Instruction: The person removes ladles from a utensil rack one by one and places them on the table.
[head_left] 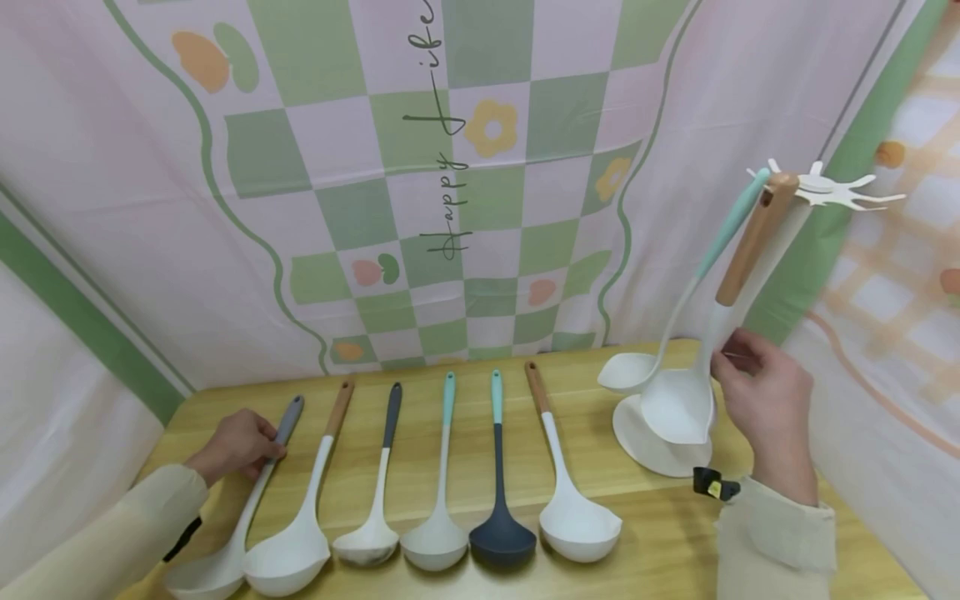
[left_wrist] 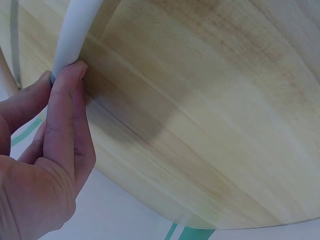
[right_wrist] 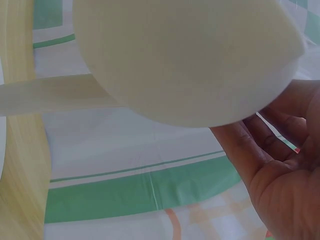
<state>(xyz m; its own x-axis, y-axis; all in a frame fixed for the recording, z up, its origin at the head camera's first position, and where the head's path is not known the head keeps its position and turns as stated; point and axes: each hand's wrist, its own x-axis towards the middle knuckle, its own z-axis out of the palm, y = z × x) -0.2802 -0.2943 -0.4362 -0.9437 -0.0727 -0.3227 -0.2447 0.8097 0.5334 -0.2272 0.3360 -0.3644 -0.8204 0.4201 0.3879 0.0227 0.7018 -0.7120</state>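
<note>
At the left end of a row of ladles, my left hand (head_left: 238,444) pinches a grey-handled ladle (head_left: 288,421) where handle meets shaft; its bowl lies low at the table's near side. The left wrist view shows thumb and fingers on its pale shaft (left_wrist: 77,32). My right hand (head_left: 768,396) holds a white ladle with a brown handle (head_left: 750,246) low on its shaft, upright against the white utensil stand (head_left: 825,187). In the right wrist view its spouted bowl (right_wrist: 185,65) hides some fingertips. Beside it a turquoise-handled ladle (head_left: 731,225) hangs on the stand.
Between the hands lie several ladles: one white with brown handle (head_left: 303,533), one dark-handled (head_left: 375,533), one turquoise-handled (head_left: 435,537), one dark with turquoise handle (head_left: 502,533), another brown-handled (head_left: 577,525). Patterned cloth (head_left: 487,200) hangs behind the wooden table (head_left: 660,525).
</note>
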